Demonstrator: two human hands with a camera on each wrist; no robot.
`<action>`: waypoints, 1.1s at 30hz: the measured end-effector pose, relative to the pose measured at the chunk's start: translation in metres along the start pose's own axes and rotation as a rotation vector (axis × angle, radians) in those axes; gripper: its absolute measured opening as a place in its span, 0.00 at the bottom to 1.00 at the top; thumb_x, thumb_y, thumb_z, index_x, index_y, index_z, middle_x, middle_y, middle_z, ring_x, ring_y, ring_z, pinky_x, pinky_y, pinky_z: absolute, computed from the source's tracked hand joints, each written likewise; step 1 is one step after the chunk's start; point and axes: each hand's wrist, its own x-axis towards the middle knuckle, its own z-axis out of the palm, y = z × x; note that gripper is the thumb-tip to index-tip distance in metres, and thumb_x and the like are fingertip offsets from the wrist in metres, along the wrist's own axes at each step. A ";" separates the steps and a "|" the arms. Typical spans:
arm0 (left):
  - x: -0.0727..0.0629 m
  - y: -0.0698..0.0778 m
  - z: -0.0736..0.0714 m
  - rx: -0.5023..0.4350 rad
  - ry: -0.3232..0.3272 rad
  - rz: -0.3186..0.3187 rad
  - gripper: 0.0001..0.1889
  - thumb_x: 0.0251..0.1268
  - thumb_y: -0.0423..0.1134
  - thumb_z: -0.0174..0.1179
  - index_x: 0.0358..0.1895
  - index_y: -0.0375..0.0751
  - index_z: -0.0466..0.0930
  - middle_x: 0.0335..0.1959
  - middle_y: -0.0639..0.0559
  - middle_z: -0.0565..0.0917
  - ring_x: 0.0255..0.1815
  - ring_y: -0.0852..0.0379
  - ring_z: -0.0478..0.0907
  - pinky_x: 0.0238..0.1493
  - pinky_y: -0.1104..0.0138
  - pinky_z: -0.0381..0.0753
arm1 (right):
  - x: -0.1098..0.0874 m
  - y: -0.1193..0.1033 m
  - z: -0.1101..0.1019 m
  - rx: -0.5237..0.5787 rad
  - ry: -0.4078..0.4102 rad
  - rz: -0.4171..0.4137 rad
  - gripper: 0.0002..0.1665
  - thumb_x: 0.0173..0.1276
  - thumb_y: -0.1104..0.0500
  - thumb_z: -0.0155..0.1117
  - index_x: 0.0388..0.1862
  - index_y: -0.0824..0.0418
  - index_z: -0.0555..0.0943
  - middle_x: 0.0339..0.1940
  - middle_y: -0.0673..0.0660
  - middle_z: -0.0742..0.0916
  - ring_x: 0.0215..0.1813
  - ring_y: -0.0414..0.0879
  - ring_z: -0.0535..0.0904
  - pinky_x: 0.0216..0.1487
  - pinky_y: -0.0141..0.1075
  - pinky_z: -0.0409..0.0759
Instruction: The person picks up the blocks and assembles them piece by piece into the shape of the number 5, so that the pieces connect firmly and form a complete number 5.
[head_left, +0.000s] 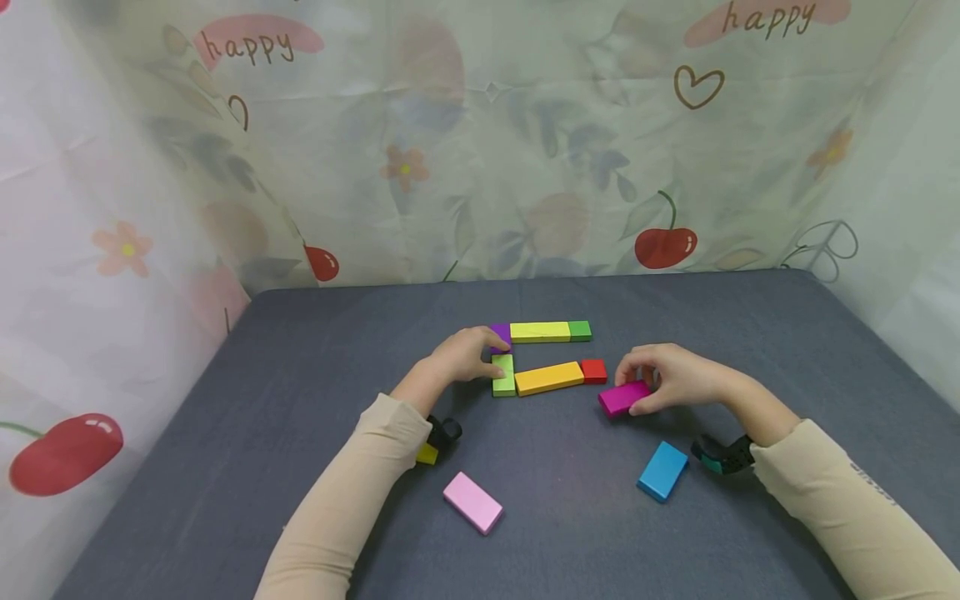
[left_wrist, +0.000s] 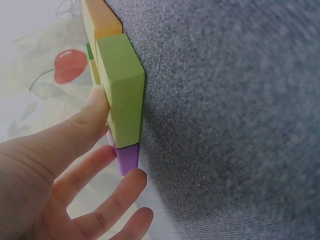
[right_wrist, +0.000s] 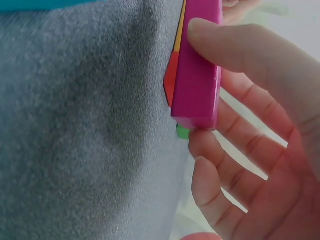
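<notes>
My right hand [head_left: 675, 379] pinches a magenta block [head_left: 624, 398] between thumb and fingers. In the right wrist view the magenta block [right_wrist: 197, 75] is tilted, with the thumb on its broad face. My left hand [head_left: 465, 354] rests at the left end of the block arrangement, its thumb touching the lime green block [left_wrist: 122, 90] and its fingers spread loosely by the purple block [head_left: 500, 335]. Right of the lime block lie an orange block [head_left: 549, 379] and a red block [head_left: 594, 372]. Behind them, a yellow block [head_left: 540, 332] and a green block [head_left: 580, 331] extend right from the purple one.
A pink block [head_left: 473, 502] lies at the front, and a blue block [head_left: 663, 472] lies near the right wrist. Another yellow block [head_left: 427, 454] is partly hidden by the left sleeve. The dark grey tabletop [head_left: 570, 533] meets a patterned curtain [head_left: 487, 167] at the back.
</notes>
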 end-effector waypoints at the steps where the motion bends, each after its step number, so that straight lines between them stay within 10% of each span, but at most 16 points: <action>1: 0.000 0.000 0.000 0.000 0.000 -0.001 0.25 0.57 0.44 0.65 0.60 0.47 0.75 0.64 0.49 0.73 0.67 0.50 0.67 0.70 0.57 0.64 | 0.000 0.000 0.000 -0.005 0.002 0.004 0.15 0.53 0.55 0.73 0.39 0.53 0.79 0.36 0.48 0.79 0.35 0.40 0.73 0.33 0.28 0.74; 18: -0.001 0.000 0.000 0.010 0.000 0.012 0.25 0.58 0.44 0.64 0.60 0.47 0.76 0.64 0.48 0.73 0.68 0.49 0.67 0.70 0.56 0.64 | 0.005 -0.017 0.009 -0.055 0.032 0.161 0.15 0.51 0.55 0.74 0.36 0.58 0.80 0.31 0.51 0.80 0.23 0.39 0.69 0.24 0.28 0.69; 33: -0.002 -0.001 0.000 0.009 0.016 0.031 0.24 0.58 0.43 0.64 0.59 0.45 0.76 0.64 0.47 0.74 0.67 0.49 0.67 0.69 0.58 0.65 | 0.011 -0.017 0.015 -0.054 0.013 0.242 0.18 0.50 0.52 0.75 0.33 0.59 0.78 0.27 0.52 0.79 0.32 0.42 0.71 0.29 0.31 0.69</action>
